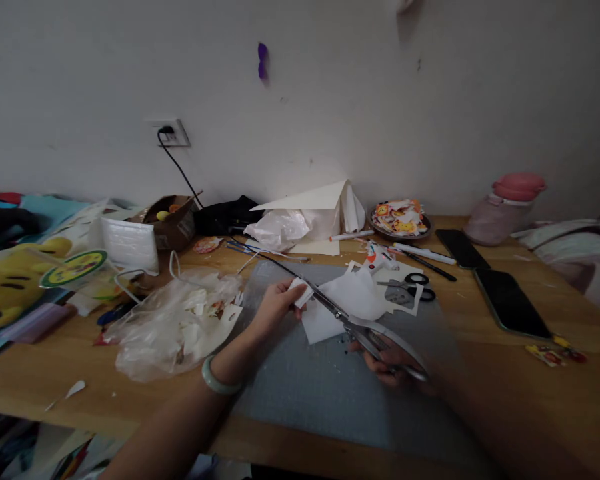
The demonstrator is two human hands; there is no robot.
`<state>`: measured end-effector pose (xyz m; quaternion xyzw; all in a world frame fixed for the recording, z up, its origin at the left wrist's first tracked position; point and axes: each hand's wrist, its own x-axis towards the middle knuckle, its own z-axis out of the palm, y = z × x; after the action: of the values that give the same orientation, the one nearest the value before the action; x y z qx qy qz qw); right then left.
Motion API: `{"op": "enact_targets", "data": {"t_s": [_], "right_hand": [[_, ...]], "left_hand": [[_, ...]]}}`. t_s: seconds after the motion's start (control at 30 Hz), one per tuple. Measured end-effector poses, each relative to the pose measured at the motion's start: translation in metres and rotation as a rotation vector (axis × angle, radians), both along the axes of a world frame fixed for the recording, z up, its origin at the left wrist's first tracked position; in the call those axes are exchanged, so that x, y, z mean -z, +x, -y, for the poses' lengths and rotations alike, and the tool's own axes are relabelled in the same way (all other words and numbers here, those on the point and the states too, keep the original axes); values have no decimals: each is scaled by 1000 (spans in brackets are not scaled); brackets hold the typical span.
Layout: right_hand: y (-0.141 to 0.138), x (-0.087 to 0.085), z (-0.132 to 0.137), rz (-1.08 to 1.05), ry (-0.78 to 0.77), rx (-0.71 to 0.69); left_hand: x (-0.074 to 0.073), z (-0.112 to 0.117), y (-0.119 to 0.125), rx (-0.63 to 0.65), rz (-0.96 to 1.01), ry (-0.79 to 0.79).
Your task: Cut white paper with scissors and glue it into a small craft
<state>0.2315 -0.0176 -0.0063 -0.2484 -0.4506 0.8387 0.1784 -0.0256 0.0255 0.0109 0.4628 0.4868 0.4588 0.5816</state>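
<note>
Near mat [320, 400] is passable; scissors [342, 315] and 2 phones [511, 303] obstruct beyond.

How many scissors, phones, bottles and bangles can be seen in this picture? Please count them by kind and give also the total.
Scissors: 2
Phones: 2
Bottle: 1
Bangle: 1
Total: 6

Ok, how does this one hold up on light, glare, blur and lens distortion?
Head view: dim overall, with the right hand in shadow behind the handles of the large scissors; head view: only soft sheen on the plastic bag, no harsh glare; head view: the yellow item at the left edge looks soft and stretched, probably wide-lens distortion.
</note>
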Motion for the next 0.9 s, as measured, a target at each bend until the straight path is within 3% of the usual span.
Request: {"op": "enact_targets", "data": {"t_s": [0.9], "right_hand": [[0, 8, -1, -76, -7, 2]], "left_hand": [[3, -1, -1, 44, 17, 4]]}}
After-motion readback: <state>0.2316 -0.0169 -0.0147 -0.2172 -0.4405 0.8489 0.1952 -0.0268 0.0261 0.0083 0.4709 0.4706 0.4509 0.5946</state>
